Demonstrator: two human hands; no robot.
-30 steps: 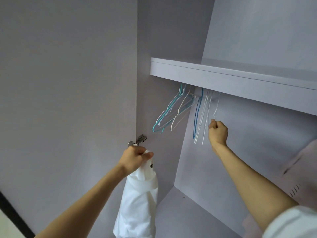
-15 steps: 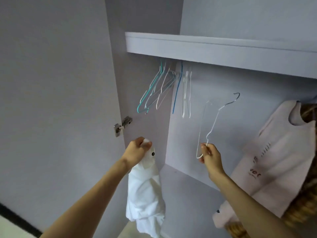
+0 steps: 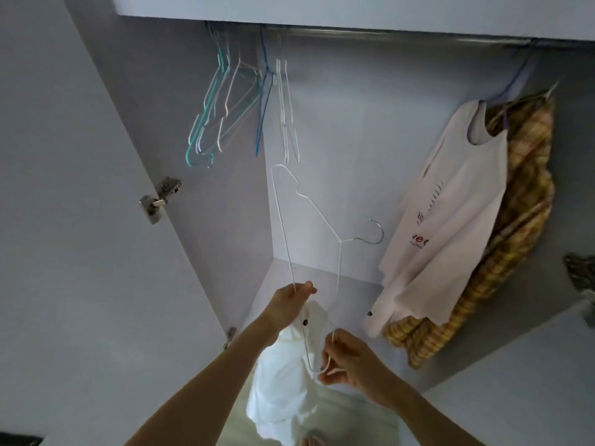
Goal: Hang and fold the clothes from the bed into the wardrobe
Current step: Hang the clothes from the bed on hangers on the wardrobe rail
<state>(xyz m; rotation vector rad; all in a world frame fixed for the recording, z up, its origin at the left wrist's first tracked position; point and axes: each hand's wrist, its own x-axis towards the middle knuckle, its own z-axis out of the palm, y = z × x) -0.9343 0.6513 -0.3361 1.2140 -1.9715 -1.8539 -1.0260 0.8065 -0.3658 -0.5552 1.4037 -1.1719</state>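
metal door hinge (image 3: 161,199), pale floor (image 3: 351,423)

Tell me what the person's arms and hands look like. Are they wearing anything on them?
Both forearms are bare as far as the picture shows: no sleeves, gloves, watch or bracelet. The left hand and the right hand show no rings that I can make out. The upper arms are out of view, so I cannot tell about sleeves higher up.

Inside the open grey wardrobe (image 3: 338,130), a bunch of empty wire hangers (image 3: 225,101) hangs at the rail's left end, a pale printed T-shirt (image 3: 450,201) before a yellow checked shirt (image 3: 528,201) at its right end, and between them, lower and nearer, a white wire hanger (image 3: 309,207) above a white buttoned garment (image 3: 283,381).
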